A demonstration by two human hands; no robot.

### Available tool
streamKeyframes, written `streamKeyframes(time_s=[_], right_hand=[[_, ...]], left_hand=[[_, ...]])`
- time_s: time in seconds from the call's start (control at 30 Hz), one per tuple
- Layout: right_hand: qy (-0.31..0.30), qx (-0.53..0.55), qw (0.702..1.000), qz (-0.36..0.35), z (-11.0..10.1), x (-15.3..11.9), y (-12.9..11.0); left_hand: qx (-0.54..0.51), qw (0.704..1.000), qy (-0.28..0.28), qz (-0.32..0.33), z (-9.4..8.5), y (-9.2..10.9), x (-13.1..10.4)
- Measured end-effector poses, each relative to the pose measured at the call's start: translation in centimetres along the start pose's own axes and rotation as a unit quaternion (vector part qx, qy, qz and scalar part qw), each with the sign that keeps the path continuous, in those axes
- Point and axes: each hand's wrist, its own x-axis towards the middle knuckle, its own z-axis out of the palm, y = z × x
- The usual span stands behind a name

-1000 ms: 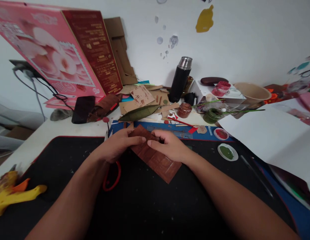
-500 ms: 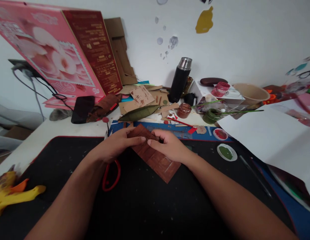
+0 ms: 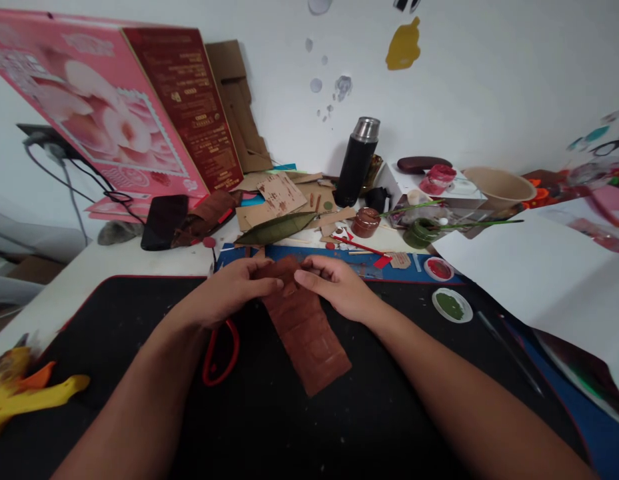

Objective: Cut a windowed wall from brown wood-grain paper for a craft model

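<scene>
A flat reddish-brown painted sheet [image 3: 309, 340], with faint rectangular creases, hangs between my hands above the black mat. Its top edge is pinched at the left by my left hand [image 3: 239, 283], thumb on the near face. At the upper right my right hand [image 3: 336, 283] grips it the same way, thumb tip on the sheet and fingers behind it. Whether it is card or leather I cannot tell. Below my left wrist lies the red handle of a pair of scissors [image 3: 222, 353], partly hidden by my hand.
Behind the mat stand a black thermos [image 3: 356, 163], brown paint [image 3: 366, 222] and green paint [image 3: 420, 233] jars, and a large green leaf shape [image 3: 274, 229]. Two paint lids, red [image 3: 439, 268] and green [image 3: 452, 305], sit at right. A yellow tool [image 3: 44, 393] lies at left.
The brown sheet has turned, its lower end swinging left and toward me, so it hangs more upright. Both hands keep hold near the top; the view has shifted slightly.
</scene>
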Motion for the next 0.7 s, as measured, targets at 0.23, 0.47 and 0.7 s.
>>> streamKeyframes(time_s=[0.23, 0.47, 0.7], right_hand=[[0.034, 0.010, 0.999, 0.009, -0.1, 0.2, 0.8], [0.027, 0.025, 0.999, 0.002, 0.0, 0.1, 0.6], [0.032, 0.003, 0.999, 0.001, 0.2, 0.1, 0.3]], left_hand=[[-0.006, 1.000, -0.006, -0.005, 0.6, -0.1, 0.0], [-0.032, 0.999, -0.016, 0.003, 1.2, 0.2, 0.4], [-0.002, 1.000, 0.007, -0.005, 1.4, 0.3, 0.2]])
